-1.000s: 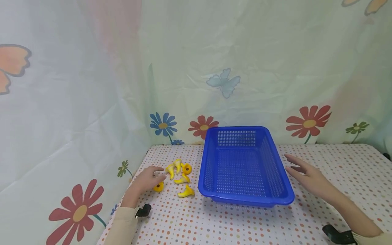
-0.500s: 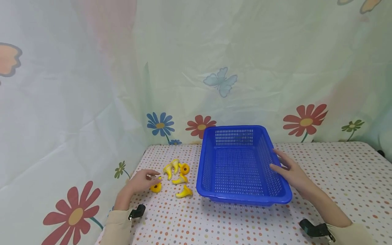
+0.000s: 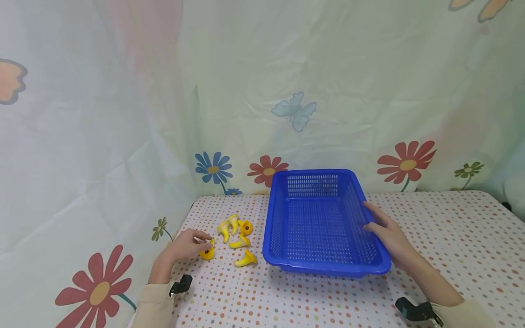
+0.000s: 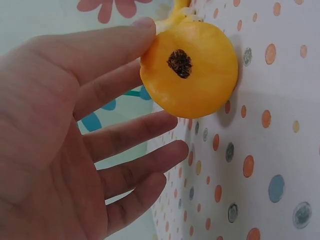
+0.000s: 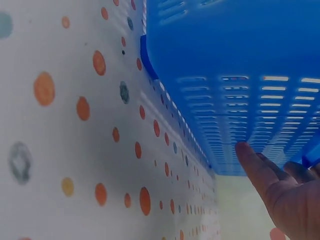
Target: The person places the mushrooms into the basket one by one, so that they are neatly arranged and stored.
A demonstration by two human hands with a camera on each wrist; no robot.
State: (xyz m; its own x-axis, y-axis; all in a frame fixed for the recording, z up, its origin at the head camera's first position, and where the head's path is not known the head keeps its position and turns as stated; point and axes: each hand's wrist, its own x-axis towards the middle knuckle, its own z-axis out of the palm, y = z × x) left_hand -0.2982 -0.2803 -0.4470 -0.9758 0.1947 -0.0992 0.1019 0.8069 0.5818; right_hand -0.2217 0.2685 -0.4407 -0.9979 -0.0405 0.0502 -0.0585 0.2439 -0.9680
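At the left of the table, my left hand (image 3: 187,246) pinches a yellow trumpet-shaped mushroom (image 4: 192,70) between thumb and index finger. Its round cap with a dark centre faces the left wrist camera; the other fingers stand apart from it. Several similar yellow mushrooms (image 3: 246,258) lie loose just to the right of that hand. A blue perforated plastic basket (image 3: 313,268) stands at mid-table. My right hand (image 3: 389,237) grips its right rim, thumb over the edge and fingers against the outer wall, as the right wrist view shows from below.
The table (image 3: 295,300) wears a white cloth with coloured dots. A floral curtain (image 3: 344,114) hangs behind it, and another stretch runs close along the left side. Dotted cloth extends to the right of the basket.
My right hand has moved left from beside the basket and taken hold of its rim. My left hand has come down to the nearest mushroom and pinched it.
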